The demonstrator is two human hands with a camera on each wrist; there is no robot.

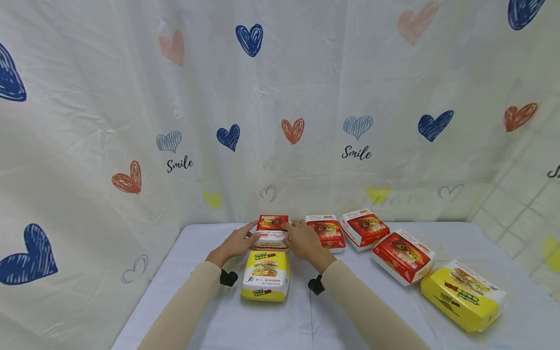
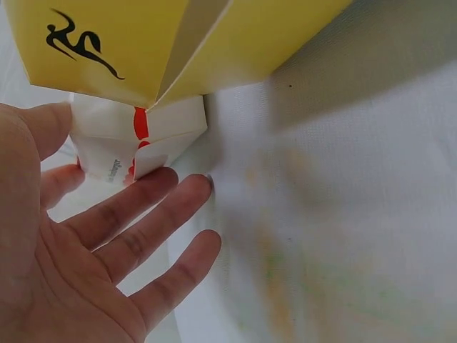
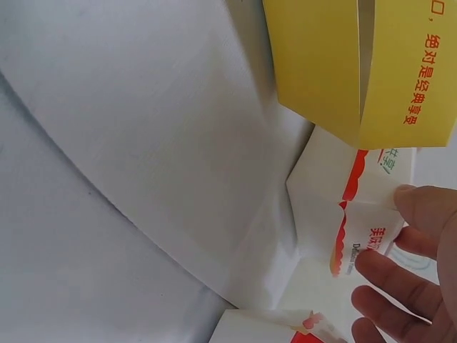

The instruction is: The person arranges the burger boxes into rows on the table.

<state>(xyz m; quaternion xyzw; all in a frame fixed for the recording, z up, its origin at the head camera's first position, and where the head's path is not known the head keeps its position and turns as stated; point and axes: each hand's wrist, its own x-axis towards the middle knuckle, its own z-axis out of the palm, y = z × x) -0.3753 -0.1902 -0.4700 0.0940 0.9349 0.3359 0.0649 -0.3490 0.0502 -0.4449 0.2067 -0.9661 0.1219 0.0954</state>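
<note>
Left hand and right hand both have fairly straight, uncurled fingers against the red-and-white box, far side of the tabletop, just beyond the yellow box. Uneven pushing could skew it, tbh.

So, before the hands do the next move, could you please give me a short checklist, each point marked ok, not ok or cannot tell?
1. Left hand at the left side of the red box: ok.
2. Right hand at its right side: ok.
3. Front yellow box lying with a printed face up: ok.
4. Gap between these two boxes: cannot tell; they look very close.
5. Other red boxes squared with each other: not ok; they are turned at different angles.
6. Right yellow box straight like the front one: not ok; it lies at an angle.
</note>
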